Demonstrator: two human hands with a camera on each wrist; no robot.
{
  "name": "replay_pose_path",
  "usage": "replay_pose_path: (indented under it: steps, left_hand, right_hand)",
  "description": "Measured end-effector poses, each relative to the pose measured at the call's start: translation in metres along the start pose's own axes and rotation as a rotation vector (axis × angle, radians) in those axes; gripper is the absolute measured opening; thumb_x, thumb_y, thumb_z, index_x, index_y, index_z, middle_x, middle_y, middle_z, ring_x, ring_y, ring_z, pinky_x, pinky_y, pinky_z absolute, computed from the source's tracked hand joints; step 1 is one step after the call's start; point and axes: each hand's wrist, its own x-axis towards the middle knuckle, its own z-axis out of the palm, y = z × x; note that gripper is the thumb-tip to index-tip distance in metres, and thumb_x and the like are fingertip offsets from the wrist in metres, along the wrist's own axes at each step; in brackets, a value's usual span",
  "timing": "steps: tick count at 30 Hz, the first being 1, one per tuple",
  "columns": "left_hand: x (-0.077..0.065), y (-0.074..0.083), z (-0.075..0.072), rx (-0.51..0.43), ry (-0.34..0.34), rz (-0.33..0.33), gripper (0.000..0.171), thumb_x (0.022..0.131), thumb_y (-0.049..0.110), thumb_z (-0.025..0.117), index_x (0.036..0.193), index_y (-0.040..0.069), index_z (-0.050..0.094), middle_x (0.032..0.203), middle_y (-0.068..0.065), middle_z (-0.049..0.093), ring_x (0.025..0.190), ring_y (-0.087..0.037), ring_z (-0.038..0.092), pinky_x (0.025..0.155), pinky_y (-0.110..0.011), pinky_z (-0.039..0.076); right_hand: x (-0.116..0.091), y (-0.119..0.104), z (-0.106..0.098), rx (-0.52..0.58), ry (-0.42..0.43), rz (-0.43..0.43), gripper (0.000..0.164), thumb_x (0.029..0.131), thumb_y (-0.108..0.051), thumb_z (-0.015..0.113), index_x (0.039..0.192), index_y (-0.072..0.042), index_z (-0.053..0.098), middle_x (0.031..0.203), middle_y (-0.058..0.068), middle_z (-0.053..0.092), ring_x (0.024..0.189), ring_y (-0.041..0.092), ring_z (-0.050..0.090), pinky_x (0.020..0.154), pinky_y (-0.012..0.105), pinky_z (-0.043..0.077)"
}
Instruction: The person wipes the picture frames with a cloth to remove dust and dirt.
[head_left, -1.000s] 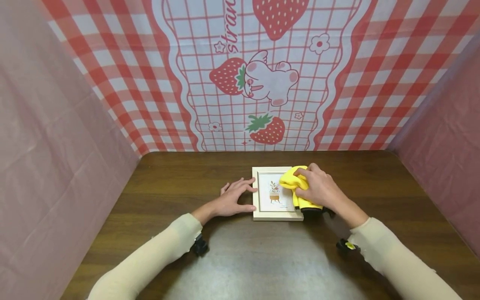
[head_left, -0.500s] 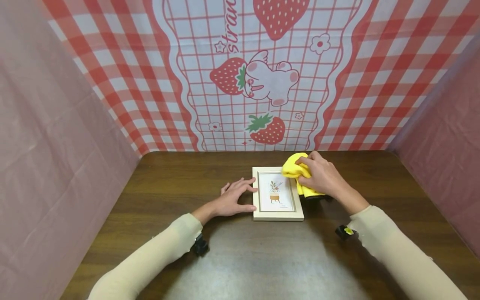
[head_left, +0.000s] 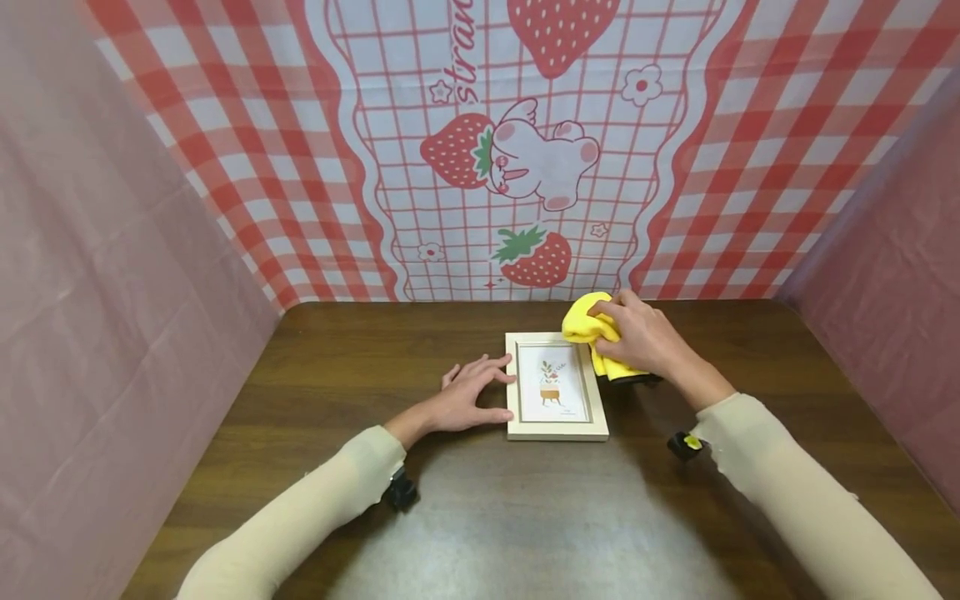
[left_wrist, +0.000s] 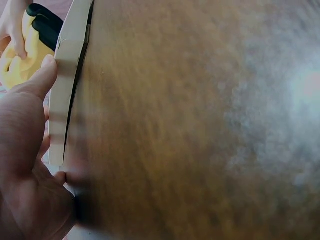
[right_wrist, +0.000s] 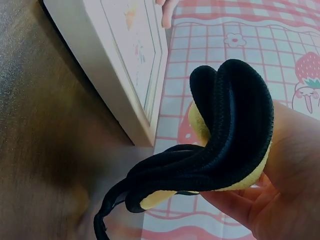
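A cream picture frame (head_left: pixel 557 431) with a plant-pot print lies flat on the wooden table. Against its left side rest the thumb and fingertips of my left hand (head_left: pixel 463 400); the fingers look fairly straight and spread. My right hand (head_left: pixel 648 337) pinches a bunched yellow cloth (head_left: pixel 585 321) at the frame's upper right corner. In the right wrist view, the cloth's black edging (right_wrist: pixel 240 115) folds over and a dark loop hangs below it. Whether the cloth touches the frame cannot be told. In the left wrist view, the thumb meets the frame's side edge (left_wrist: pixel 65 100).
A strawberry-print checked cloth (head_left: pixel 525 150) hangs behind the table's back edge. Pink fabric walls (head_left: pixel 112 250) stand on both sides. The brown tabletop (head_left: pixel 480 533) reflects light near the front. Both forearms wear pale sleeves with small black devices at the wrists.
My right hand has moved the yellow cloth away from me, from over the print's right part to the frame's upper right corner. The left hand and the frame have stayed put.
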Motion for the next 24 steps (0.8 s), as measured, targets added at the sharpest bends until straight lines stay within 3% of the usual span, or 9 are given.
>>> replay_pose_path:
  steps: [9,17,24]
  left_hand:
    - [0.0,0.0,-0.001,0.007,0.002,-0.001,0.056,0.103,0.043,0.081,0.153,0.026,0.063,0.189,0.006,0.029,0.179,-0.04,0.016,0.136,-0.077,0.002]
    - [0.001,0.0,0.001,0.002,0.001,-0.003,0.056,0.102,0.042,0.082,0.152,0.025,0.063,0.189,0.006,0.029,0.179,-0.041,0.016,0.136,-0.077,0.001]
    - [0.001,-0.001,0.0,0.004,-0.001,-0.01,0.057,0.102,0.043,0.083,0.152,0.025,0.063,0.189,0.007,0.028,0.179,-0.039,0.016,0.136,-0.076,0.0]
  right_hand:
    - [0.009,0.007,0.003,-0.022,0.013,-0.057,0.045,0.093,-0.017,0.078,0.137,-0.008,0.075,0.127,0.023,0.064,0.089,0.032,0.064,0.076,0.049,0.054]
    - [0.017,0.01,0.018,-0.053,-0.054,-0.089,0.041,0.097,-0.013,0.08,0.138,-0.01,0.075,0.131,0.018,0.066,0.09,0.029,0.065,0.077,0.046,0.056]
    - [0.019,0.012,0.03,-0.064,-0.063,-0.131,0.037,0.098,-0.012,0.081,0.135,-0.01,0.078,0.134,0.017,0.072,0.1,0.031,0.068,0.086,0.054,0.061]
